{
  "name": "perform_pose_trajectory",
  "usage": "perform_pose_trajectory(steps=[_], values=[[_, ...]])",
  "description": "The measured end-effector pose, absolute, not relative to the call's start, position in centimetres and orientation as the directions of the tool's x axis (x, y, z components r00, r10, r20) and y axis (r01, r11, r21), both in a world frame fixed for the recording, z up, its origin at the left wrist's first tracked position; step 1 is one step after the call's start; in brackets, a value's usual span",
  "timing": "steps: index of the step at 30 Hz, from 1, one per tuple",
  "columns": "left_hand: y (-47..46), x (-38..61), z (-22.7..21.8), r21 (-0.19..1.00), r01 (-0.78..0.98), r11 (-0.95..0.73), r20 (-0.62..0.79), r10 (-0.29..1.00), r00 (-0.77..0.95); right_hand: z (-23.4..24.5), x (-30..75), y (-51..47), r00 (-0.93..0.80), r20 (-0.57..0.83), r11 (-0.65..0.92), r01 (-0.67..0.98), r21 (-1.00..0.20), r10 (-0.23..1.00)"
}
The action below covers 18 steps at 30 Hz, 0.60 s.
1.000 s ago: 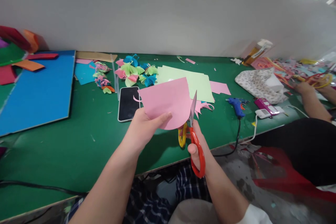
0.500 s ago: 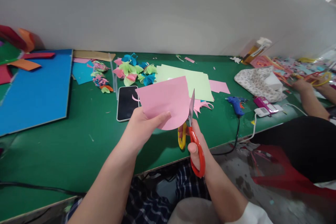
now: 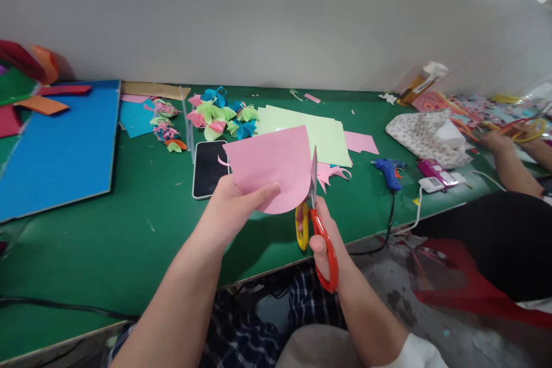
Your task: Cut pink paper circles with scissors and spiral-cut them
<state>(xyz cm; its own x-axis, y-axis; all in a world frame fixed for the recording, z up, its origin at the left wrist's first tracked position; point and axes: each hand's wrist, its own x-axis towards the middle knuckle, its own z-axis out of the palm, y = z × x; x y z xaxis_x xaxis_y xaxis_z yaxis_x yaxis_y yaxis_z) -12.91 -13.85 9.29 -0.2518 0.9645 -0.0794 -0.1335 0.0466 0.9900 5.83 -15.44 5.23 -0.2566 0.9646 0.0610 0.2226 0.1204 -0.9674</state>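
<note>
Over the near edge of a green tabletop [image 3: 172,253], a person's left hand [image 3: 237,198] grasps a pink paper sheet [image 3: 271,167] with a rounded lower side, thumb on top, fingers hidden beneath. The right hand [image 3: 324,224] is wrapped around red-and-yellow scissors [image 3: 316,221], blades pointing up beside the sheet's right side. Toward the tabletop's far edge lie pale green sheets [image 3: 325,138] and colourful paper petals [image 3: 213,112]. A phone [image 3: 208,167] lies just beyond the left hand.

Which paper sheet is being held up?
The round-edged pink paper sheet, in the left hand; the pale green paper sheets behind it lie on the green table.
</note>
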Motion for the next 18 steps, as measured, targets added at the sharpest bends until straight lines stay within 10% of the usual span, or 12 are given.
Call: perform_pose_trajectory(steps=[18], values=[[-13.93,-13.58,9.32,0.985,-0.166,0.043,-0.08,0.972,-0.223,4.88,6.24,-15.32,-0.269,0.02,0.054,0.121,-0.991,0.963]])
